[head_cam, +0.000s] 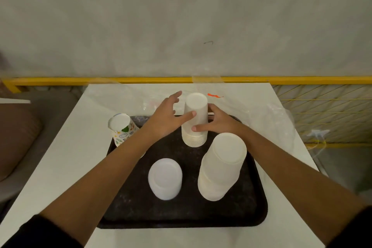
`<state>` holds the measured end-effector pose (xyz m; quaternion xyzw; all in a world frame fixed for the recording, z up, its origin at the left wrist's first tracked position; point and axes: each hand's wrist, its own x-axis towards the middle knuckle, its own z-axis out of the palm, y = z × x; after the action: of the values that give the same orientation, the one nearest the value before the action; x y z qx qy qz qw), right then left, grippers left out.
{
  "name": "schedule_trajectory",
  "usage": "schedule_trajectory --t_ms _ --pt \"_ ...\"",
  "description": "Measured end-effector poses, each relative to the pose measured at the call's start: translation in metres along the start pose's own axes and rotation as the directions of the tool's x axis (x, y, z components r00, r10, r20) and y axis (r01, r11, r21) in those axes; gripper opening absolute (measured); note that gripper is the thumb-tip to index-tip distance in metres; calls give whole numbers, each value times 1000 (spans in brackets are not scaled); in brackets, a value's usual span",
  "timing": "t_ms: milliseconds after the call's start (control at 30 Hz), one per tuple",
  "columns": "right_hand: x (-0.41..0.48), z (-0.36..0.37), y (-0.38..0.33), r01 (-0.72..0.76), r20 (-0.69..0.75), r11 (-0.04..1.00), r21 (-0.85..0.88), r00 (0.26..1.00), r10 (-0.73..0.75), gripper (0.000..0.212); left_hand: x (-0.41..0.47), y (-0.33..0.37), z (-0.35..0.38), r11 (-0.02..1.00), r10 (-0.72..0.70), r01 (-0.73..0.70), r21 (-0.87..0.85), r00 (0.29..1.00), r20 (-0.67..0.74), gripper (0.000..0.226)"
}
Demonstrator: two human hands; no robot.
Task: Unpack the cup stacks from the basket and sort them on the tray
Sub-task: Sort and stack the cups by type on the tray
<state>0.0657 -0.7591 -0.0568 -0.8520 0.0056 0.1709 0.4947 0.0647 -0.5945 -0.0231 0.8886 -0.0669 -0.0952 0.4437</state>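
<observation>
Right hand [219,122] on stack [196,106], cups [223,159] near

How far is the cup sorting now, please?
Done: the patterned stack, short stack and wide stack stand upside down on the tray. In hand: the right hand grips the tall stack at the tray's far edge; the left hand touches it with its thumb. Left: unclear, as no basket is in view.

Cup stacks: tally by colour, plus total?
White: 3 (far stack, near-left stack, near-right stack)
Printed: 1 (printed stack)
Total: 4
</observation>
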Motion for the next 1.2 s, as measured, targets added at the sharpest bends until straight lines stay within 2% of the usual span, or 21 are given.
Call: schedule_trajectory --t_ms 200,367,600,800,1033,1200 --pt "13 15 8 128 -95 991 42 988 -123 80 13 1 4 996 89 -88 -20 995 55 71" --pt "6 15 11 158 -200 987 27 968 -149 75 15 12 12 995 95 -95 3 993 77 66" --pt "-31 -8 30 113 -233 993 40 967 -100 67 5 33 35 994 104 -109 16 976 192 65" --pt "-60 -28 49 83 -300 994 65 952 -60 82 1 56 46 994 104 -112 2 929 356 63" --pt "-73 -31 53 54 -303 996 67 952 -31 82 -1 63 52 995 91 -100 2 910 405 60" --pt "-79 -28 49 11 -275 997 77 961 11 82 -10 60 40 998 4 -30 63 924 383 51"
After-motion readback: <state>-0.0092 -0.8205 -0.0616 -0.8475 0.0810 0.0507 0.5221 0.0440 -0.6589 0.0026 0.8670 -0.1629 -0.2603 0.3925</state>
